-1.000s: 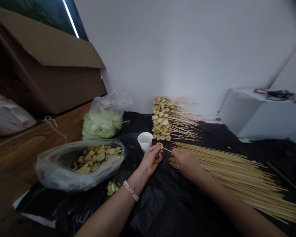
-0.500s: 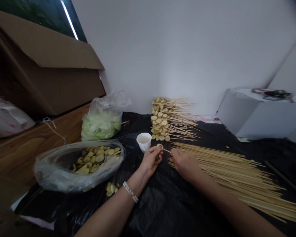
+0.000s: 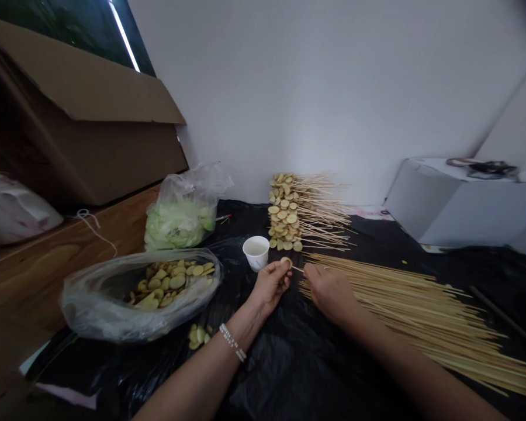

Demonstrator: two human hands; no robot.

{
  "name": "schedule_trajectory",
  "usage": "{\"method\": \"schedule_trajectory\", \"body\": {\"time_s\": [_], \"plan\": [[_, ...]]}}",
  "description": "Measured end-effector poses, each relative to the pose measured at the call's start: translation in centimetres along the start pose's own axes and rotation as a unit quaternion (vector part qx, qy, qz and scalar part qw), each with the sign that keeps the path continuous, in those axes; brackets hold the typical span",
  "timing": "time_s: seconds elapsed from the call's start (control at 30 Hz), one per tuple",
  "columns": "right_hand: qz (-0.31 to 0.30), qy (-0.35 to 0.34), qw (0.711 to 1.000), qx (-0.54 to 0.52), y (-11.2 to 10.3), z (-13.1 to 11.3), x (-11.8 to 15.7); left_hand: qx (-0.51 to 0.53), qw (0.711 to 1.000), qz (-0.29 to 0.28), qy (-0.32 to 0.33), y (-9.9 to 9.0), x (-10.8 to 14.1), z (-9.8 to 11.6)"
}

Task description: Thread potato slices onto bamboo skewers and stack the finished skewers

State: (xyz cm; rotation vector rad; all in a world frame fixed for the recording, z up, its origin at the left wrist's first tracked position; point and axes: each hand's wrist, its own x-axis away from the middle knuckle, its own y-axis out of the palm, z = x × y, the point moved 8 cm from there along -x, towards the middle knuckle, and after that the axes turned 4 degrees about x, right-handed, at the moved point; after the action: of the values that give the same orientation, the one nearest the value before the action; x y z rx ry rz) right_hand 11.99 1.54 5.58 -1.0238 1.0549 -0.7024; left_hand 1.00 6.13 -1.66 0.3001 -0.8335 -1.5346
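Between the fingers of my left hand [image 3: 270, 285] is a potato slice [image 3: 286, 262], held closed at the finger and thumb tips. My right hand [image 3: 329, 290] grips a thin wooden skewer [image 3: 298, 269], whose tip end meets the slice; how deep it sits is hidden. Just behind my left hand stands a white cup [image 3: 256, 252] with liquid in it. Loose skewers [image 3: 412, 310] lie spread beside and under my right arm. Beyond the hands is a stack of skewered potato slices [image 3: 284, 213], sticks pointing right.
An open plastic bag of potato slices [image 3: 131, 327] lies at left, a few loose slices [image 3: 199, 335] near it. Behind stands a bag of pale green vegetable [image 3: 179, 219]. A cardboard box [image 3: 114, 140] is at far left, a white box [image 3: 438, 199] at right. Black plastic sheeting [image 3: 289, 362] covers the surface.
The slice and my left fingertips have shifted very slightly to the right, toward my right hand. Everything else stays where it was.
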Motion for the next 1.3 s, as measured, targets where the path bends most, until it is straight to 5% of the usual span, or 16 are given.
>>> {"method": "schedule_trajectory", "body": {"time_s": [0.23,0.6,0.9,1.13,1.3], "plan": [[-0.069,0.022,0.995,-0.066,1.3,0.5,-0.5,-0.011,1.0,-0.008,-0.002,0.0,-0.1,-0.1],[0.033,0.001,0.998,-0.054,0.1,0.3,-0.2,0.019,1.0,0.011,0.01,-0.2,-0.2,0.4],[-0.028,0.024,0.993,-0.108,1.1,0.5,-0.4,-0.002,1.0,-0.005,0.0,-0.1,-0.1,0.0],[0.014,0.019,0.996,-0.092,0.1,0.3,-0.2,-0.005,1.0,-0.015,-0.007,0.2,0.1,-0.3],[-0.027,0.024,0.996,-0.082,0.7,0.2,-0.1,-0.017,1.0,-0.017,-0.006,0.2,0.2,-0.3]]}}
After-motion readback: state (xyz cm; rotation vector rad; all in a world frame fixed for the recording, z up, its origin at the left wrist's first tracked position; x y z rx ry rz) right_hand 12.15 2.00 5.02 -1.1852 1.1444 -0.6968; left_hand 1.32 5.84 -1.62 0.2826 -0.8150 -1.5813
